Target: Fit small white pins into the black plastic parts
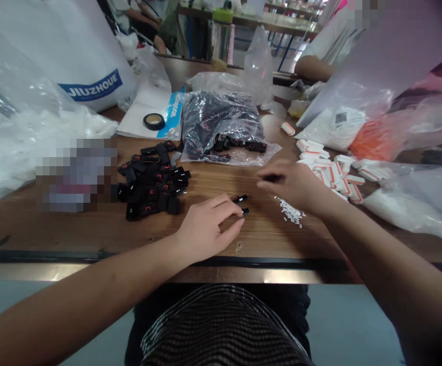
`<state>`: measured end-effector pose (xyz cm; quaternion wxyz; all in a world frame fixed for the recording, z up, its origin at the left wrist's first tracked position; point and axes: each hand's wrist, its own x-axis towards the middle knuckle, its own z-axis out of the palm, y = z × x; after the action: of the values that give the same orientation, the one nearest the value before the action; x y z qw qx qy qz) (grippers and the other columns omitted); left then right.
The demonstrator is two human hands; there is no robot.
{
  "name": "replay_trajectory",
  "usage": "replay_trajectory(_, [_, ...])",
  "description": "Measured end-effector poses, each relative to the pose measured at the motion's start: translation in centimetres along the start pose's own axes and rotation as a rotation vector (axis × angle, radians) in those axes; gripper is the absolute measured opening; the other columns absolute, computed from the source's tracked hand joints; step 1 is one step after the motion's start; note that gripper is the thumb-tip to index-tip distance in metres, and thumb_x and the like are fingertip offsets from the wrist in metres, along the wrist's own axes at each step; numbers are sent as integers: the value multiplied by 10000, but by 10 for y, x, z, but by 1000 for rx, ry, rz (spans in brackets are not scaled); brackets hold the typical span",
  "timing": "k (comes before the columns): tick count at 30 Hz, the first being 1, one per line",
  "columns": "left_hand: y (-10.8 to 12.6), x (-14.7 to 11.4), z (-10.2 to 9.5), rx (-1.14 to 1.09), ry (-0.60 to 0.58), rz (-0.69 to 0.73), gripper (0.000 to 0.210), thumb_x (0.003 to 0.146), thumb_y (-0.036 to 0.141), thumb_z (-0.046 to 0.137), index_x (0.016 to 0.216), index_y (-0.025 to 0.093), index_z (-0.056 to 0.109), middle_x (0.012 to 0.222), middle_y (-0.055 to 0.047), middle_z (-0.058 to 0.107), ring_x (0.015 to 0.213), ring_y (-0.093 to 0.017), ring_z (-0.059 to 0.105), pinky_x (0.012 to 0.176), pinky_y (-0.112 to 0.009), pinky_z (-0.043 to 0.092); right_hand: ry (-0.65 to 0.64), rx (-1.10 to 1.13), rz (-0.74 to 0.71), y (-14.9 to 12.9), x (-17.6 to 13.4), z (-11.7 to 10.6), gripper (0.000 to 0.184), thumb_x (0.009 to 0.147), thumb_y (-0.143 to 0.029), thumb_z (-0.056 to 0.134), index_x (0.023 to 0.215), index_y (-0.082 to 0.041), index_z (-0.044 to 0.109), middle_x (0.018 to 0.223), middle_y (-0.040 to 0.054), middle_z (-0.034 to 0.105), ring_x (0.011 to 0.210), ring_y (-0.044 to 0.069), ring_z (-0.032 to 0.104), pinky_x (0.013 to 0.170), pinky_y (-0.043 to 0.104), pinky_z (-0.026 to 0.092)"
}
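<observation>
My left hand (pixel 209 227) rests on the table with its fingers curled. Its thumb and fingertips close around one end of a small black plastic piece (pixel 246 211). Just beyond those fingertips lies a second black piece (pixel 241 199). My right hand (pixel 295 184) hovers to the right, somewhat blurred, thumb and fingers drawn together in a pinch. Whatever those fingers may hold is too small to make out. Below it on the wood is a scatter of tiny white parts (pixel 291 212). Left of my hands sits a heap of black plastic parts with red marks (pixel 154 184).
A clear bag of black parts (pixel 221 114) lies at the back, beside a roll of black tape (pixel 154 121) on a booklet (pixel 135 114). White pieces with orange stripes (pixel 333 173) are piled right. Plastic bags (pixel 422 201) flank both sides. Across the table another person's arm (pixel 314 67) shows.
</observation>
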<state>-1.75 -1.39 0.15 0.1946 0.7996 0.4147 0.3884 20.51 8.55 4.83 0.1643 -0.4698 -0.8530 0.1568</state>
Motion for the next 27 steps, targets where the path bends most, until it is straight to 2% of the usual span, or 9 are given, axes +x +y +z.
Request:
replay_trajectory(3, [5,-3,3,-17,-82,30,74,918,209,610,960,176,660,890,-16,648,724,-118,593,646,-252,461,-187,266,74,-16,-62,6,432,868,-329,646,1296,-273,648,1065,28,753,906,183,703,843,328,555])
replay_trajectory(5, [8,-4,4,-50,-152,43,119,920,206,610,1026,182,660,946,-21,664,774,-127,620,678,-258,492,-243,421,138,-25,-88,17,648,840,-293,678,1456,-313,477,1002,8,748,823,162,704,782,312,575])
replay_trajectory(7, [11,-4,4,-95,-244,76,189,925,172,588,1101,196,653,1043,-27,670,881,-139,641,762,-273,522,-258,516,175,-30,-102,29,811,818,-259,690,1538,-337,326,1062,22,732,816,163,699,752,317,588])
replay_trajectory(12, [18,-2,0,-80,-464,197,375,941,131,521,1282,252,618,1219,-45,629,1073,-178,610,882,-324,529,-359,616,133,-33,-102,39,987,779,-260,719,1589,-342,161,1434,77,560,1082,210,660,903,357,574])
replay_trajectory(17, [15,0,-2,-41,-559,298,302,963,192,539,1241,219,653,1168,-73,641,1012,-191,622,836,-329,530,-520,594,43,-38,-87,35,1001,763,-318,752,1593,-249,197,1412,112,580,1165,241,625,1017,380,507])
replay_trajectory(20, [10,0,-2,-64,-551,226,202,977,204,543,1114,220,691,1066,-40,668,936,-169,638,811,-309,525,-562,682,30,-41,-85,30,874,783,-279,733,1551,-252,316,1215,65,693,972,178,678,881,316,553])
replay_trajectory(23, [6,-1,-1,-55,-543,163,161,982,253,556,1063,229,694,1054,-29,665,916,-163,643,795,-308,526,-464,653,69,-31,-89,14,573,823,-311,705,1378,-276,565,991,14,733,793,139,663,731,278,547])
replay_trajectory(25, [4,-3,0,-63,-526,128,165,987,258,551,1083,241,685,1102,-27,661,955,-161,644,838,-318,527,-258,538,142,-12,-92,0,287,865,-383,659,1117,-263,728,986,27,743,832,158,670,766,305,537])
replay_trajectory(27, [4,-4,1,-88,-498,81,161,985,243,555,1094,237,673,1123,-25,671,1002,-161,647,897,-329,522,-19,363,296,15,-93,-13,270,880,-446,616,940,-231,769,919,48,762,824,192,682,756,340,528])
